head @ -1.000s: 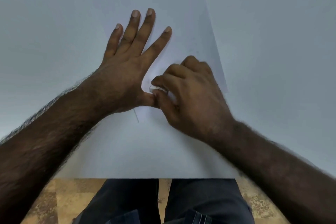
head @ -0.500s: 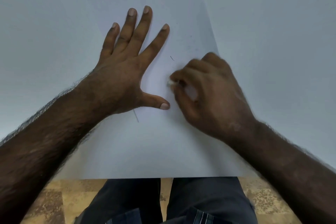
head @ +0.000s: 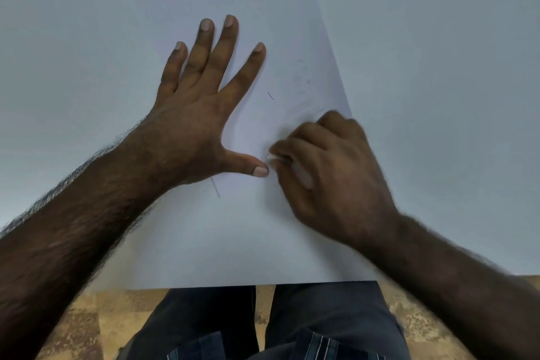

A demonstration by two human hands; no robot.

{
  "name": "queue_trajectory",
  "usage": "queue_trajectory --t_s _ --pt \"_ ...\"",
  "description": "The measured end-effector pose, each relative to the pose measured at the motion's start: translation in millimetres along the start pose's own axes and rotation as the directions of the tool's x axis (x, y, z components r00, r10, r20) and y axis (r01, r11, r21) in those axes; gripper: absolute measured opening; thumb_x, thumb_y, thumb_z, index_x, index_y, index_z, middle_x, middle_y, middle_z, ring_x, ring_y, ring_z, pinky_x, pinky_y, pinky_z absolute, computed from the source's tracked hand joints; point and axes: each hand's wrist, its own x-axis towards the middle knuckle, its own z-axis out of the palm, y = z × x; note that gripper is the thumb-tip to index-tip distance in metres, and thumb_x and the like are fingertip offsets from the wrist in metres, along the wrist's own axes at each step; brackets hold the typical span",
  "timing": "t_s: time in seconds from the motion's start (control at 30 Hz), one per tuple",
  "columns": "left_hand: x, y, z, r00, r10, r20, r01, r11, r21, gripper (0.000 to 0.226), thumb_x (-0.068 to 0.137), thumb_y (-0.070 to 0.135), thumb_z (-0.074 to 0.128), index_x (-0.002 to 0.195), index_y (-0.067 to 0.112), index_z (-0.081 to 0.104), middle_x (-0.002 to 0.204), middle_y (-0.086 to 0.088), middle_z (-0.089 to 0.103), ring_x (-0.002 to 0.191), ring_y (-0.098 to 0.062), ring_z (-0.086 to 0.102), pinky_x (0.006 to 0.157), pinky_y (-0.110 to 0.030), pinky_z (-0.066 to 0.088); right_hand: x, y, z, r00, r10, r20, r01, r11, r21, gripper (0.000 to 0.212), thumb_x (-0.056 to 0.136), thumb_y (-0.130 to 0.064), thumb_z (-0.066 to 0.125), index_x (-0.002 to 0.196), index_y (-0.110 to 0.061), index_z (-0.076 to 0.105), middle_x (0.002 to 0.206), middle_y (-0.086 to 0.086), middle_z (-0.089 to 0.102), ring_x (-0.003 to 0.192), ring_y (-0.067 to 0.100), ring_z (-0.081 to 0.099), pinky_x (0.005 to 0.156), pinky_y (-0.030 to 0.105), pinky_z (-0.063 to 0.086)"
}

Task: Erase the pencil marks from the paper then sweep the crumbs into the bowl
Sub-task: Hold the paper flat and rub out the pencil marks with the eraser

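Observation:
A white sheet of paper [head: 233, 242] lies on the pale table, reaching the near edge. My left hand [head: 198, 114] presses flat on the paper with fingers spread and thumb out. My right hand [head: 327, 172] pinches a small white eraser [head: 273, 157] against the paper, its tip just beside my left thumb. A short dark pencil mark [head: 271, 95] shows above the eraser, and a faint grey line [head: 215, 187] runs below my left palm. Faint smudges [head: 304, 102] mark the paper's right part. No bowl is in view.
The pale table [head: 438, 67] spreads to both sides of the paper. Its near edge [head: 263, 285] runs across the bottom, with my dark trousers [head: 263, 324] and a mottled brown floor [head: 81, 330] below it.
My right hand rubbed the eraser rightward away from my left thumb, then came back leftward next to it. My left hand stayed pressed on the paper.

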Motion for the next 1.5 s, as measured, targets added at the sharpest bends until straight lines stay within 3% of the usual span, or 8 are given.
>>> queue_trajectory --t_s 0.17,0.37,0.6,0.87,1.03,1.27,1.43,1.5 --pt "0.3 1.1 -0.8 1.000 -0.011 0.015 0.011 1.000 -0.008 0.148 0.057 0.100 0.051 0.166 0.032 -0.022 0.172 -0.006 -0.037 0.158 -0.029 -0.036 0.129 -0.053 -0.017 31.1 28.4 -5.8 0.939 0.198 -0.283 -0.214 0.976 -0.028 0.013 0.099 -0.024 0.068 0.101 -0.017 0.078 0.092 0.000 0.073 0.088 0.032 0.059 0.085 0.048 0.047" --pt "0.1 0.4 -0.2 1.000 -0.002 0.001 0.002 1.000 -0.001 0.148 0.058 0.101 0.049 0.167 0.031 -0.020 0.173 -0.008 -0.034 0.159 -0.031 -0.034 0.129 -0.053 -0.017 -2.7 -8.8 11.9 0.993 0.073 -0.095 -0.073 0.997 -0.003 0.017 0.101 -0.027 0.069 0.108 -0.016 0.079 0.100 0.003 0.076 0.092 0.030 0.063 0.081 0.047 0.048" --pt "0.5 0.2 -0.9 1.000 -0.013 0.012 0.013 1.000 0.011 0.148 0.059 0.100 0.053 0.166 0.031 -0.023 0.172 -0.007 -0.037 0.158 -0.030 -0.036 0.130 -0.053 -0.016 34.0 34.0 -1.7 0.878 0.248 -0.409 -0.260 0.965 0.026 0.014 0.102 -0.029 0.069 0.101 -0.019 0.079 0.092 -0.004 0.073 0.091 0.028 0.058 0.088 0.044 0.046" --pt "-0.2 3.5 0.3 0.999 -0.028 -0.029 0.028 1.000 -0.003 0.144 0.061 0.099 0.051 0.168 0.031 -0.017 0.174 -0.008 -0.031 0.160 -0.030 -0.030 0.131 -0.054 -0.012 27.9 28.3 -0.7 0.887 0.259 -0.383 -0.259 0.965 0.052 0.013 0.102 -0.026 0.071 0.106 -0.017 0.079 0.095 -0.004 0.073 0.092 0.027 0.058 0.090 0.046 0.047" --pt "-0.9 -0.2 3.3 0.999 -0.004 -0.050 0.004 1.000 -0.006 0.143 0.063 0.099 0.052 0.169 0.029 -0.014 0.175 -0.009 -0.027 0.161 -0.031 -0.027 0.131 -0.054 -0.012 -0.1 -8.9 17.7 0.984 0.085 -0.155 -0.085 0.996 0.010 0.017 0.101 -0.029 0.070 0.107 -0.016 0.080 0.098 0.002 0.075 0.092 0.029 0.062 0.083 0.047 0.046" --pt "-0.3 -0.8 2.9 0.999 -0.017 -0.033 0.016 1.000 -0.011 0.144 0.062 0.099 0.053 0.167 0.031 -0.019 0.173 -0.008 -0.033 0.160 -0.030 -0.032 0.130 -0.054 -0.014 14.6 28.7 -0.6 0.858 0.274 -0.434 -0.310 0.951 -0.012 0.012 0.099 -0.026 0.073 0.100 -0.017 0.080 0.089 0.000 0.074 0.086 0.035 0.062 0.088 0.047 0.047" --pt "0.0 -1.2 4.4 0.999 -0.005 -0.037 0.005 1.000 -0.004 0.143 0.062 0.101 0.049 0.168 0.030 -0.017 0.174 -0.010 -0.030 0.161 -0.032 -0.029 0.130 -0.056 -0.013 -7.5 -10.7 20.7 0.962 0.159 -0.222 -0.167 0.986 -0.016 0.019 0.103 -0.030 0.069 0.104 -0.015 0.080 0.095 0.004 0.076 0.087 0.032 0.063 0.080 0.048 0.046" --pt "0.2 -0.9 4.8 0.999 -0.013 -0.035 0.012 1.000 -0.015 0.143 0.063 0.100 0.051 0.168 0.030 -0.018 0.174 -0.009 -0.031 0.160 -0.032 -0.030 0.130 -0.056 -0.014 -6.0 1.6 16.5 0.946 0.157 -0.283 -0.175 0.984 -0.041 0.016 0.101 -0.029 0.071 0.102 -0.016 0.080 0.094 0.005 0.076 0.086 0.035 0.063 0.081 0.048 0.046"
